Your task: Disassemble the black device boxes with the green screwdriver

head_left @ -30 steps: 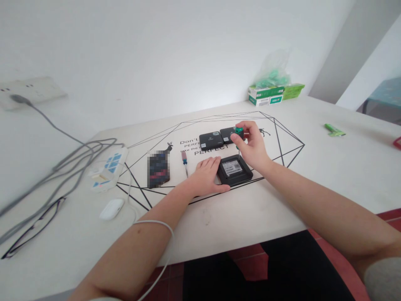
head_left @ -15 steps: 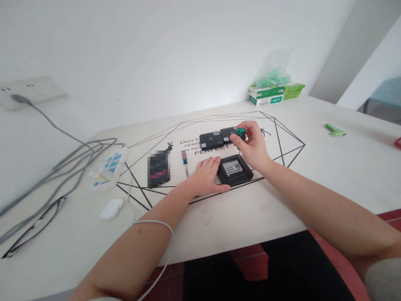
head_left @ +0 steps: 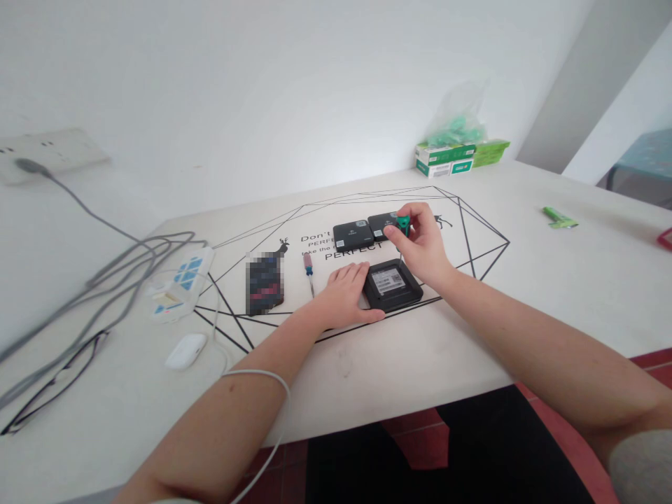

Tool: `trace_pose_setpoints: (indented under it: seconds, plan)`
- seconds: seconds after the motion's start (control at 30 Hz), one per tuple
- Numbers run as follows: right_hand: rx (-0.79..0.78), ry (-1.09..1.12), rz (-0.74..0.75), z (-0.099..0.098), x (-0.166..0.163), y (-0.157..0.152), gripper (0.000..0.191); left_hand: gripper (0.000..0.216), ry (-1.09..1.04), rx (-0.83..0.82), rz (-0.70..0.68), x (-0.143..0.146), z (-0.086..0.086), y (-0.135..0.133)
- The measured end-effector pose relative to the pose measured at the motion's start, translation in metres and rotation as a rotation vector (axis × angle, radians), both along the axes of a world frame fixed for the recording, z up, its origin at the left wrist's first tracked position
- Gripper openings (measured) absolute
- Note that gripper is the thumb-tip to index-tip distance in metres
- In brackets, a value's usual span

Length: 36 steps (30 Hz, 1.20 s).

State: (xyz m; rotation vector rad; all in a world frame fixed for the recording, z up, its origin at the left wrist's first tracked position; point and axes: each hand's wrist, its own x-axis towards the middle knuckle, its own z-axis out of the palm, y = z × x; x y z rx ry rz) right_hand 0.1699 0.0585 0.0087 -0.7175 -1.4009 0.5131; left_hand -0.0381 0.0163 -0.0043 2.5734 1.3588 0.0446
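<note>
A square black plastic case (head_left: 412, 292) with a white label (head_left: 389, 280) lies flat on the printed mat. My left hand (head_left: 344, 297) rests along its left side, fingers stretched out and thumb by the near edge, bracing it without wrapping round it. My right hand (head_left: 421, 241) is closed on a green-handled screwdriver (head_left: 403, 222), whose thin shaft points down at the case's far right corner. Exactly where the tip sits is too small to tell. Just beyond are two flat black boxes (head_left: 353, 236), side by side, the right one partly hidden by my right hand.
Another screwdriver (head_left: 307, 264) lies left of my left hand, near a pixelated dark object (head_left: 264, 283). Further left are a white earbud case (head_left: 186, 351), a power strip (head_left: 183, 280), grey cables and glasses (head_left: 57, 381). Green-white boxes (head_left: 445, 159) stand by the wall; a green wrapper (head_left: 561, 218) lies right.
The view has shifted very slightly. The green screwdriver handle has turned a little in my right fingers; my left hand stays in place against the case.
</note>
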Motion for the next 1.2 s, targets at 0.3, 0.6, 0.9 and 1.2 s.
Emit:
trace_pose_setpoints:
  seconds: [0.3, 0.6, 0.9, 1.2]
  plan:
    - [-0.079, 0.091, 0.196, 0.0004, -0.002, -0.004, 0.032, 0.115, -0.002, 0.006, -0.004, 0.0003, -0.0021, 0.0013]
    - [0.01, 0.016, -0.036, -0.0011, 0.0014, 0.0021, 0.036, 0.113, 0.002, 0.002, 0.0, 0.0001, -0.0002, 0.0005]
    - [-0.046, 0.006, 0.113, 0.0006, -0.0006, -0.0044, 0.032, 0.112, -0.019, 0.011, -0.006, -0.0005, -0.0022, 0.001]
    - [0.024, -0.107, -0.122, 0.0014, 0.0019, -0.003, 0.027, 0.113, -0.037, 0.006, -0.004, -0.0011, -0.0039, 0.0017]
